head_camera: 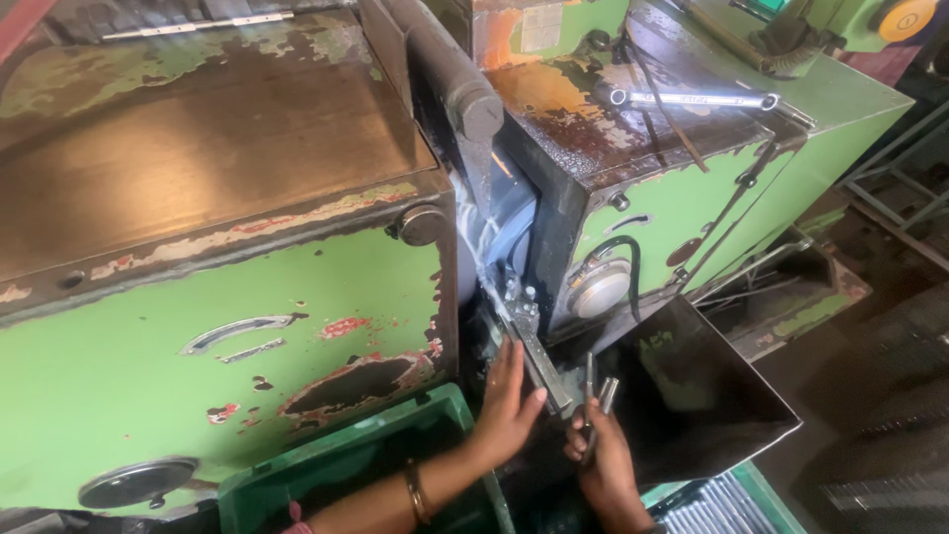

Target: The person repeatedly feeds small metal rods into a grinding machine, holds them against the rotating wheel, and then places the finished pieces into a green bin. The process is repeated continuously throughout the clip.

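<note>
The left hand point(509, 400) reaches up from below with its fingers held flat and together, lying against the side of a narrow metal guide rail point(534, 351) that slopes down out of the gap between the two machine housings. It presses rather than grips. Just right of it, the right hand point(601, 457) is closed around a few short metal rods point(598, 391), which stand upright out of its fist, close to the lower end of the rail. A bangle point(416, 491) sits on the left wrist.

Behind the rail, a grey grinding wheel point(499, 222) shows wet in the slot. The left machine housing point(217, 336) is green with chipped, rusty paint and a worn brown top; the right housing point(672, 213) is greasy and rust-stained above. A ring spanner point(692, 99) lies on that top. A dark metal chute point(692, 396) spreads out below the right hand. A green plastic crate point(346, 465) sits under the left forearm, and another tray of finished rods point(712, 504) lies at the lower right. The floor around is dark and grimy.
</note>
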